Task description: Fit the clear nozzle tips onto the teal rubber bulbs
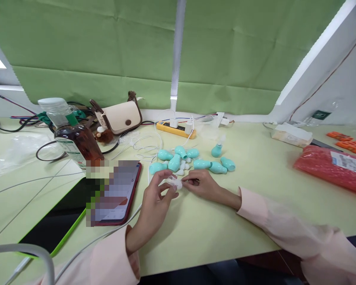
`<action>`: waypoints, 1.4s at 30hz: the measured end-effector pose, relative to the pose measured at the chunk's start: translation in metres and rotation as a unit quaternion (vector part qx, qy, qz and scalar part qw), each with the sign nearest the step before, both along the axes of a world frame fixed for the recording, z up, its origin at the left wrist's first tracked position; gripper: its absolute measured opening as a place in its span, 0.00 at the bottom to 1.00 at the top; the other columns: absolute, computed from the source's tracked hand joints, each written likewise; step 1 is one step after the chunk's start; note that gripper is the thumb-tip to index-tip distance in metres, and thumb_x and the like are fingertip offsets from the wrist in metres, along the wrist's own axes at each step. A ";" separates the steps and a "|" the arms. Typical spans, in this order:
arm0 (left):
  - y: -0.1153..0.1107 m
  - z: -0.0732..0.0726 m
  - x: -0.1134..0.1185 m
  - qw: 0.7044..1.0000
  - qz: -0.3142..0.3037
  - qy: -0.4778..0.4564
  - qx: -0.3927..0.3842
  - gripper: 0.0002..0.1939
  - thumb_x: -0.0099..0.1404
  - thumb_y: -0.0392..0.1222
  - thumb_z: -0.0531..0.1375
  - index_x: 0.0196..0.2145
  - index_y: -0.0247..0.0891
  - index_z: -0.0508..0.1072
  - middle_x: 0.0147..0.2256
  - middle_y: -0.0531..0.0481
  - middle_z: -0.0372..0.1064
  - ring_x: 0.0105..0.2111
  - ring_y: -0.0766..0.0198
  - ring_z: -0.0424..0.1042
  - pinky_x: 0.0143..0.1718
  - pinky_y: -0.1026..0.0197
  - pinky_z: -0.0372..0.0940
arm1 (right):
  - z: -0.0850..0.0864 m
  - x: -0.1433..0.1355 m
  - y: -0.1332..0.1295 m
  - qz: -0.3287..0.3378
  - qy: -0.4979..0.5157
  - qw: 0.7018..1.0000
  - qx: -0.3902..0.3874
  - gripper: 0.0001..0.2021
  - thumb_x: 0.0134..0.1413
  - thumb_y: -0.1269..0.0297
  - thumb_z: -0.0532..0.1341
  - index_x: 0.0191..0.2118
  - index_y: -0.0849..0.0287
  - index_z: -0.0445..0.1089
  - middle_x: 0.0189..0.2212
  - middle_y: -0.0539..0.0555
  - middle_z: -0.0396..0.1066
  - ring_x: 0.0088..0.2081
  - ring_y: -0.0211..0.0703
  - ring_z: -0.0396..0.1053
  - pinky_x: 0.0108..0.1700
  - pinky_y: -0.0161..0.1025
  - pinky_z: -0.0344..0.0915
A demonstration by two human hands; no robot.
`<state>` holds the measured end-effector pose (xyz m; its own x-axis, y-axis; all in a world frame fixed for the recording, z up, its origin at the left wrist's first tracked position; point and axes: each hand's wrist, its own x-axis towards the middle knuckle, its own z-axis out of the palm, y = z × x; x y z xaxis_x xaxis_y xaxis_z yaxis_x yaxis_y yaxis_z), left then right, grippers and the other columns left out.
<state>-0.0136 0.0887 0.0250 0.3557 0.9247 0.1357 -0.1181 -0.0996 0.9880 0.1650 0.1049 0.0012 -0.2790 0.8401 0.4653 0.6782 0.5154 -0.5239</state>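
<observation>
Between my two hands is a small translucent white plastic piece (175, 182). My left hand (159, 196) closes its thumb and fingers around it from the left. From the right, the pinched fingertips of my right hand (202, 184) meet the same piece at its edge. Just beyond lie several turquoise bulb-shaped pieces (174, 162) in a loose pile, with small white plastic parts (183, 166) among them. More turquoise bulbs (218, 167) rest to the right. One turquoise bulb (216, 150) stands upright with a clear tip on it.
Two phones, one green-edged (56, 217) and one red-cased (118, 194), lie at left near a brown bottle (77, 142). Behind are a cream handbag (121, 117) and a yellow power strip (178, 130). A red package (329, 166) lies at right. White cables cross the table's left side.
</observation>
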 end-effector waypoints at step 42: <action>-0.002 -0.003 0.001 0.999 -0.027 0.022 -0.042 0.23 0.50 0.38 0.63 0.46 0.36 0.69 0.38 0.46 0.73 0.38 0.58 0.71 0.38 0.59 0.67 | 0.023 -0.009 -0.044 0.033 -0.031 0.965 0.258 0.06 0.51 0.70 0.57 0.36 0.56 0.69 0.16 0.47 0.64 0.18 0.32 0.60 0.21 0.32 0.56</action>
